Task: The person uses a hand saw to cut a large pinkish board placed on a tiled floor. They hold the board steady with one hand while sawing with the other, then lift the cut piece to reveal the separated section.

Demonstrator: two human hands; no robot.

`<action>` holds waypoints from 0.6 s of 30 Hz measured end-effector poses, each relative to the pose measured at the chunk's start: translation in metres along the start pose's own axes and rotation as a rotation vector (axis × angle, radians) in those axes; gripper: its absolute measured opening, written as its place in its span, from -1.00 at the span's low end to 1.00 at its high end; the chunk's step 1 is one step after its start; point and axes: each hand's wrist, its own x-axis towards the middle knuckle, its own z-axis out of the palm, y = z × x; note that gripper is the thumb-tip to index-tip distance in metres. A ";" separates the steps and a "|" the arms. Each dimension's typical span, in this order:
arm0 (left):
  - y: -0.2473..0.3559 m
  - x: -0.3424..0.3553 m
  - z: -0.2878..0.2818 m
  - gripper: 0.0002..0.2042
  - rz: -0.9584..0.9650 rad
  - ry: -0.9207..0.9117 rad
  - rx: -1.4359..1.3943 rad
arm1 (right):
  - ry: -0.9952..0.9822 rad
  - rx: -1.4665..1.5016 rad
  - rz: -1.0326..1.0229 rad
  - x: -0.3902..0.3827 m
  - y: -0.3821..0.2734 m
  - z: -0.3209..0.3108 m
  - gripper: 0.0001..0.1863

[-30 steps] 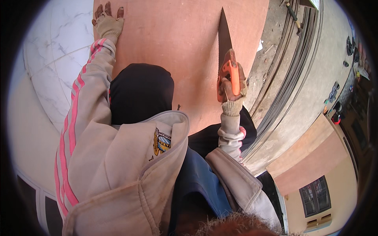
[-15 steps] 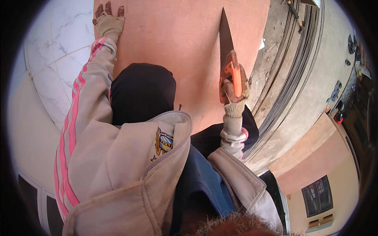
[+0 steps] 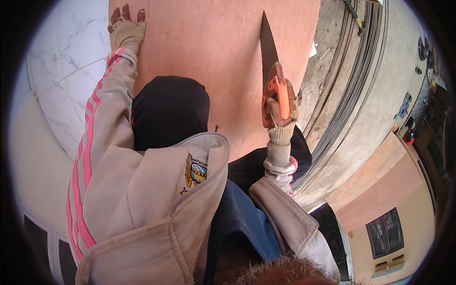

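Right hand (image 3: 280, 116) clenched round orange-handled handsaw (image 3: 270, 61), blade toward twelve o'clock on reddish board (image 3: 213, 52); left hand (image 3: 127, 29) splayed flat at ten o'clock. Risk: board shifting, blade binding or jumping.

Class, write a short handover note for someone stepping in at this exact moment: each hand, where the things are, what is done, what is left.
Left hand: gloved, pressed flat on the far left part of the large reddish-brown plywood sheet.
Right hand: gloved, gripping the orange handle of the steel-bladed hand saw, blade pointing away along the sheet's right side.
Done: whether the blade sits in a cut cannot be told.
Left: judging by the sheet beyond the blade tip, most of the sawing probably remains.
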 end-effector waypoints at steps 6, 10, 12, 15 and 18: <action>-0.011 0.012 0.015 -0.24 0.017 0.033 0.004 | 0.039 0.029 -0.034 -0.046 0.021 -0.014 -0.33; -0.021 -0.001 0.016 -0.23 0.026 0.040 -0.006 | -0.005 0.474 -0.021 -0.132 0.041 -0.038 -0.19; -0.014 0.005 0.011 -0.23 0.035 0.038 -0.014 | 0.019 0.411 -0.026 -0.103 0.049 -0.039 -0.24; -0.006 0.000 0.000 -0.22 0.028 0.007 -0.030 | 0.035 -0.069 -0.054 -0.009 0.017 -0.011 -0.34; 0.006 0.010 0.012 -0.23 0.059 0.038 -0.045 | 0.075 -0.044 -0.046 0.013 0.021 -0.008 -0.36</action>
